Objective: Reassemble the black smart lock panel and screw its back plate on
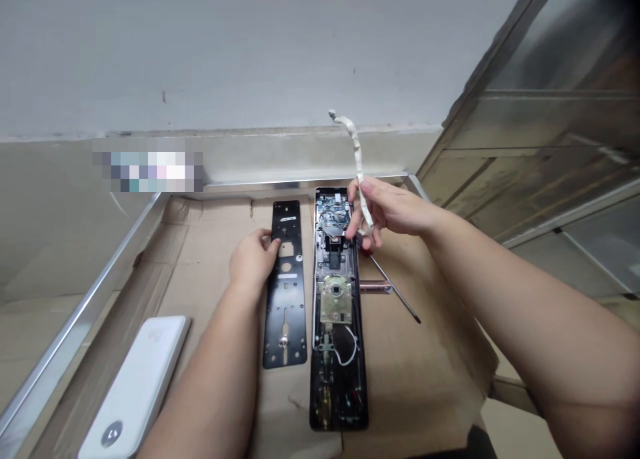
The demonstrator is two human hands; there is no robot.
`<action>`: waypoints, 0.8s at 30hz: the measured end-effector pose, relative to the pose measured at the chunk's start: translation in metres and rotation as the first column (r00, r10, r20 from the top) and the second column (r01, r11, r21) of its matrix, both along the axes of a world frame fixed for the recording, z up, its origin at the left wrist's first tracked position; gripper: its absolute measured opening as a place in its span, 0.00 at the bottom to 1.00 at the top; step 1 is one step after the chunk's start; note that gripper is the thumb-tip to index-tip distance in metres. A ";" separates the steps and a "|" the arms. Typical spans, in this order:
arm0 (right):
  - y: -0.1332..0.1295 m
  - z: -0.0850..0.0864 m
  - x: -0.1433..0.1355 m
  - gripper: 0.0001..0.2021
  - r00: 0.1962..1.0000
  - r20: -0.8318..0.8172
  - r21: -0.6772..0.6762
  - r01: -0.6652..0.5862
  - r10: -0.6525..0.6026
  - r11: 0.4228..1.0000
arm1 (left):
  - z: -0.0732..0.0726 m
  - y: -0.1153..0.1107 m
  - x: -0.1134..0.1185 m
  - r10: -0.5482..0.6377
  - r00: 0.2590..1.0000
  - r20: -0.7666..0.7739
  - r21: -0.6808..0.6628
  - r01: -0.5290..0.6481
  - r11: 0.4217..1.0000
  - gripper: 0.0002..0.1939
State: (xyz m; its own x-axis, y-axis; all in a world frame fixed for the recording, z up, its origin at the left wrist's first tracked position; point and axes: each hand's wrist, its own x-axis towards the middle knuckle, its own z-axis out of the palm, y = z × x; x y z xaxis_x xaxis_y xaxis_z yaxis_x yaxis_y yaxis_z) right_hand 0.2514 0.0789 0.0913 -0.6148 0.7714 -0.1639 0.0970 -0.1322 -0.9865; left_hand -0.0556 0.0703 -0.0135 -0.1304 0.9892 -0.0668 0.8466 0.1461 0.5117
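An opened electronic door lock [338, 362] lies lengthwise on the cardboard, its blue circuit board, metal latch mechanism and thin white wire exposed. Up by its far end, my right hand [387, 209] pinches a white taped cable [358, 157]. The cable rises above the fingers and bends left, with a small connector at its tip. To the left of the lock is a flat black mounting plate [284, 312] with several holes and slots. My left hand [251, 257] grips this plate's left edge, thumb on top; the other fingertips are partly hidden.
A screwdriver [397, 291] lies slanted to the right of the lock, crossing a copper-coloured handle [373, 286]. At the near left rests a white slab-shaped device [143, 379]. Cardboard [415, 365] covers the table, bordered by a metal rim [90, 292]. A wall stands behind.
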 end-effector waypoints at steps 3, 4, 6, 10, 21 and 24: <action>-0.001 0.002 0.001 0.22 0.999 -0.048 0.003 -0.014 0.014 1.000 | -0.002 0.001 0.000 -0.005 1.000 -0.026 0.005 0.005 1.000 0.20; 0.000 0.002 0.001 0.21 0.999 -0.048 0.056 -0.004 0.007 0.998 | -0.002 0.001 0.000 -0.003 1.000 -0.027 0.011 0.003 1.000 0.19; 0.000 0.000 0.001 0.19 1.000 -0.020 0.193 0.017 -0.013 0.981 | 0.000 -0.001 0.002 0.004 1.000 -0.002 0.047 -0.004 0.999 0.18; 0.001 -0.006 -0.002 0.10 0.993 0.101 0.419 0.019 -0.067 0.908 | 0.010 -0.010 0.016 -0.110 0.951 0.288 0.240 0.040 0.970 0.12; -0.008 0.000 -0.023 0.05 0.689 0.614 0.701 -0.253 -0.385 0.667 | 0.020 -0.033 0.050 -0.222 0.419 0.880 0.063 0.359 0.931 0.30; -0.011 -0.001 -0.031 0.05 0.599 0.653 0.711 -0.272 -0.463 0.649 | 0.021 -0.036 0.051 -0.193 0.393 0.899 0.020 0.405 0.914 0.33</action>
